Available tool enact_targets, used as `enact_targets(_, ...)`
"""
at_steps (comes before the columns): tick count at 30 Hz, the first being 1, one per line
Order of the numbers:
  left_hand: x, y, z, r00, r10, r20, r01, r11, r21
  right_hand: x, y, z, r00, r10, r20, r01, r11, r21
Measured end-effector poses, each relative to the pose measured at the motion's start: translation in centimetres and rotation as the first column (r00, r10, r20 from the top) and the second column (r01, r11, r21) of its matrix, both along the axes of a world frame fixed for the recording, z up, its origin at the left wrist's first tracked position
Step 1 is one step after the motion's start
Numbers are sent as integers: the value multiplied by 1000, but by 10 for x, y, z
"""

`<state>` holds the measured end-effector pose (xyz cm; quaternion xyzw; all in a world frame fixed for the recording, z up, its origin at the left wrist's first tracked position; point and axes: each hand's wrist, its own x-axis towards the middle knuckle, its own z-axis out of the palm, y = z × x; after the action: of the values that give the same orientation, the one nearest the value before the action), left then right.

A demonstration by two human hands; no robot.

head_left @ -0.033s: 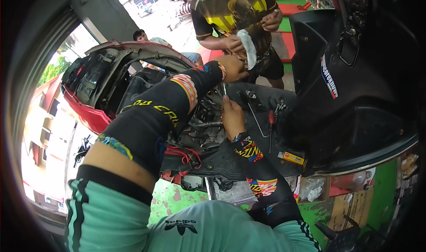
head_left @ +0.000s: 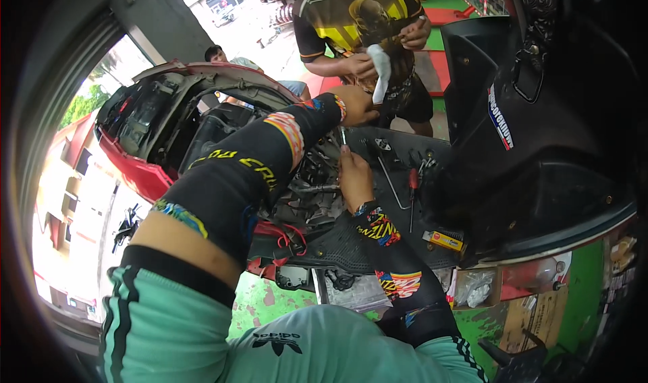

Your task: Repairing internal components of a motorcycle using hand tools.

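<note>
My left arm stretches across the opened scooter body [head_left: 202,130]. My left hand [head_left: 356,106] is curled at the far side of the exposed engine parts [head_left: 314,197], and its fingertips are partly hidden. Closer to me, my right hand [head_left: 354,180] grips a slim, shiny metal tool [head_left: 343,137] that points up toward the left hand. The tool's kind and its far end are hard to make out. To the right of that hand, an L-shaped metal wrench [head_left: 393,186] and a red-handled screwdriver [head_left: 413,180] lie on the dark ribbed footboard [head_left: 381,228].
A person [head_left: 358,18] stands opposite, holding a white cloth [head_left: 380,69]. Another person [head_left: 216,53] is behind the scooter. A yellow box [head_left: 443,240] lies on the footboard, beside the black front panel [head_left: 540,153]. Cardboard [head_left: 536,315] lies at the lower right.
The view has shifted very slightly. The white cloth in the other person's hand hangs a little differently; both my hands hold their places.
</note>
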<state>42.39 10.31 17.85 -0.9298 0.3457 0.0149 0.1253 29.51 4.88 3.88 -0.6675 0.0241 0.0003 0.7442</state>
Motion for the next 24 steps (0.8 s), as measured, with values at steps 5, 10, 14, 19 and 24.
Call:
enact_targets(5,-17,-3,7,998,69,6,-69,973,218,0,-1,3,999,23,43,-20,997,-77)
enact_targets(10,-58,16,35,986,153,61,-164,949,268,-9,-4,4,955,55,292,-21,993,-118)
enact_targets(14,-131,11,44,988,109,110,-103,993,-54,-15,-22,-6,829,96,551,-69,995,-70)
enact_targets(19,-250,11,7,928,257,269,-205,957,-206,0,-36,7,375,439,816,42,872,-488)
enact_targets(24,-233,21,11,911,198,362,-24,901,-433,-19,-24,-5,568,307,764,-80,944,-320)
